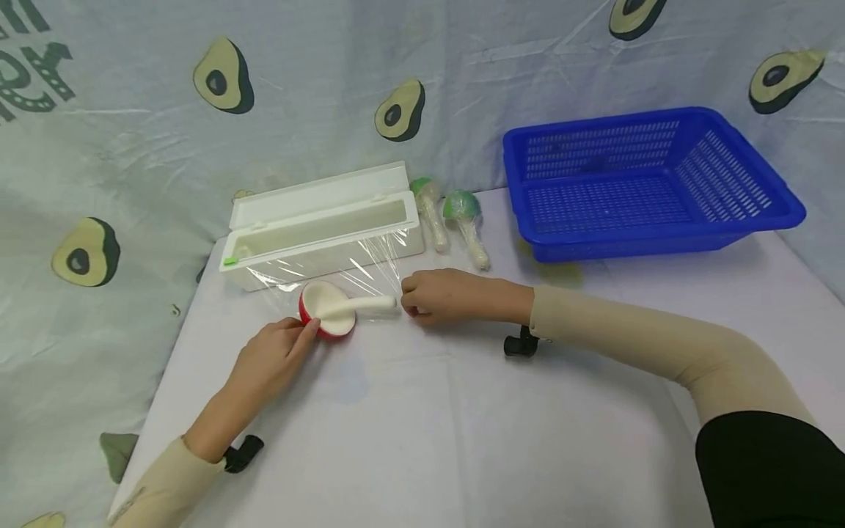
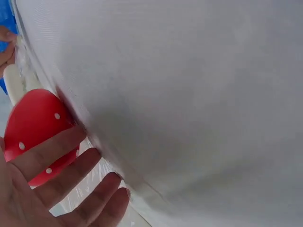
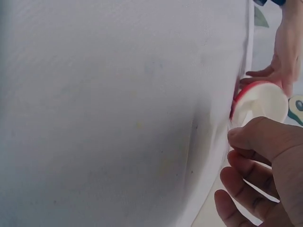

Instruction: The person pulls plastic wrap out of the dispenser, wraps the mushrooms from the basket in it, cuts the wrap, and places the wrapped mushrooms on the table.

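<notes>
A toy mushroom [image 1: 323, 299] with a white stem and underside lies on its side on clear cling film [image 1: 375, 270]; its red cap [image 2: 39, 118] has white dots. My left hand [image 1: 272, 359] holds the cap's rim, thumb on the pale side and fingers across the red side. Just past the stem's end, my right hand [image 1: 439, 295] pinches the film's edge between thumb and curled forefinger. The film runs from a long white dispenser box [image 1: 403, 242] with its lid [image 1: 323, 192] raised.
Two green-capped mushrooms, one nearer [image 1: 462, 207] and one behind it [image 1: 425, 189], lie wrapped in film right of the box. A blue basket [image 1: 627, 246] stands at the back right. A white cloth [image 1: 409, 440] covers the table, and an avocado-print curtain [image 1: 317, 66] hangs behind.
</notes>
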{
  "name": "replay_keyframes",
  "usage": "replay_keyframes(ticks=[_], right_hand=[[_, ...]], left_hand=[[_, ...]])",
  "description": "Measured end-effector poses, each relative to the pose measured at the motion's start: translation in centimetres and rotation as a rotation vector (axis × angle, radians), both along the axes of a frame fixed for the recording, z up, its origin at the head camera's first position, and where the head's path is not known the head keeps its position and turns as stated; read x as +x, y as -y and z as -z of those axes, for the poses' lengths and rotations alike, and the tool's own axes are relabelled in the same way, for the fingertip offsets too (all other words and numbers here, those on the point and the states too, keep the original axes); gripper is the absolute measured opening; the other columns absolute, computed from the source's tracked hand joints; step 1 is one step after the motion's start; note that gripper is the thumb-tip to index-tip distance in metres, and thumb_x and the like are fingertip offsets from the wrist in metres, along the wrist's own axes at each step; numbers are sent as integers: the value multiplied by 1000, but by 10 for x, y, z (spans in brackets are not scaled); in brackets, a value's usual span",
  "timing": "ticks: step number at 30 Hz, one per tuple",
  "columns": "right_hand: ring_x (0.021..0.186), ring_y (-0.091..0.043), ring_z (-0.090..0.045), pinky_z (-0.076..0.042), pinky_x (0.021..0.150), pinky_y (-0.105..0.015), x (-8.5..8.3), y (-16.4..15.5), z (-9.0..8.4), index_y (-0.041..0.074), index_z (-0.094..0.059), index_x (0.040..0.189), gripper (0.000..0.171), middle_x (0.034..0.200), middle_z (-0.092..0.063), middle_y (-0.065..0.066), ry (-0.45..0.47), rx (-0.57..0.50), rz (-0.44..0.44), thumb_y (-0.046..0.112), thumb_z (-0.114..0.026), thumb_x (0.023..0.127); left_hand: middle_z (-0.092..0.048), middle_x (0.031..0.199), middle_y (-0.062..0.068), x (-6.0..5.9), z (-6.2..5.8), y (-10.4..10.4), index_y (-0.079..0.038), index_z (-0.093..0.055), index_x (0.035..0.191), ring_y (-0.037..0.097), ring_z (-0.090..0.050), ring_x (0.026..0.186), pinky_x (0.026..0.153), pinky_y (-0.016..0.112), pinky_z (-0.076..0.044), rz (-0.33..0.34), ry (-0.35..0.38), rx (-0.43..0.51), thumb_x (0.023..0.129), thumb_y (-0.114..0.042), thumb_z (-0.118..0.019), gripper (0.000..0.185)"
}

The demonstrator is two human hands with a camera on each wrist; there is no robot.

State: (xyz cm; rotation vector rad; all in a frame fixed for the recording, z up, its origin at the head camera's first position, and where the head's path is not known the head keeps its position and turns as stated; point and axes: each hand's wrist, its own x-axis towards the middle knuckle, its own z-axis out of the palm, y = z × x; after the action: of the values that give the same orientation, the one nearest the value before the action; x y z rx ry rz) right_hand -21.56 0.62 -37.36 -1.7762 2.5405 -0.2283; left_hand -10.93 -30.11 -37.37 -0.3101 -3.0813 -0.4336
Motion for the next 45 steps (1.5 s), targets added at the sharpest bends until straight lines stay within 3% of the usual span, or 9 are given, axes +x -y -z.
replay_keyframes(ticks=[5, 12, 16, 26, 31, 35, 38, 42, 45], right_hand=[[94, -17, -57, -52, 75, -29, -1, -5, 2, 16, -69, 88, 8, 97, -62, 1, 4, -49, -24, 10, -69, 94], [96, -16, -59, -53, 74, -30, 0, -4, 0, 17, -70, 88, 8, 99, -62, 2, -5, -84, -31, 12, -71, 95], [96, -16, -59, -54, 74, -30, 0, -4, -3, 17, -69, 90, 6, 100, -62, 2, 6, -75, -38, 13, -71, 95], [87, -11, -60, -53, 74, -27, -4, -6, -8, 14, -67, 89, 7, 96, -62, 2, 34, -163, -23, 12, -67, 96], [87, -12, -61, -53, 74, -26, -6, -7, -12, 14, -65, 88, 8, 93, -63, 1, 27, -167, -16, 11, -66, 96], [86, -13, -60, -53, 75, -28, -9, -10, -21, 13, -63, 88, 8, 91, -66, -1, 24, -177, -4, 10, -64, 95], [85, -15, -60, -52, 75, -29, -14, -15, -32, 13, -61, 88, 7, 90, -66, -4, 44, -211, 24, 9, -62, 93], [89, -18, -61, -52, 79, -28, -23, -22, -50, 12, -60, 91, 4, 91, -64, -3, 81, -243, 81, 9, -60, 94], [92, -19, -62, -52, 80, -28, -28, -25, -57, 12, -61, 93, 5, 93, -63, 0, 100, -257, 112, 9, -58, 95]], left_hand=[[-67, 81, 10, -6, -3, -8, -1, -74, 95, 30, -62, 77, 65, 44, -49, -105, 25, 70, 110, -47, -33, 63], [-65, 114, 18, -13, 4, -9, 3, -68, 113, 38, -61, 104, 91, 55, -50, 24, -12, 64, 97, -23, -69, 30], [-56, 111, 19, -16, 9, -8, 5, -58, 111, 34, -57, 93, 82, 49, -51, 38, -30, 28, 85, -9, -82, 38], [-61, 89, 15, -40, 4, -11, 2, -52, 104, 29, -62, 79, 69, 44, -55, 19, 24, 45, 90, 4, -68, 22], [-59, 77, 10, -41, 2, -11, 1, -53, 100, 26, -56, 69, 63, 41, -53, 59, 8, -4, 89, 7, -61, 15], [-60, 78, 8, -33, -14, -6, 1, -59, 96, 23, -55, 70, 62, 36, -51, 78, 49, -3, 82, 8, -65, 17], [-63, 79, 6, -25, -37, -1, 1, -66, 94, 21, -55, 72, 63, 32, -51, 96, 59, 5, 81, 7, -68, 15], [-62, 77, 3, -17, -68, 6, -4, -71, 90, 19, -54, 72, 62, 29, -49, 122, -18, 3, 83, 5, -67, 12], [-61, 76, 1, -16, -80, 12, -7, -71, 86, 18, -54, 72, 62, 29, -48, 140, -103, -4, 83, 4, -65, 12]])
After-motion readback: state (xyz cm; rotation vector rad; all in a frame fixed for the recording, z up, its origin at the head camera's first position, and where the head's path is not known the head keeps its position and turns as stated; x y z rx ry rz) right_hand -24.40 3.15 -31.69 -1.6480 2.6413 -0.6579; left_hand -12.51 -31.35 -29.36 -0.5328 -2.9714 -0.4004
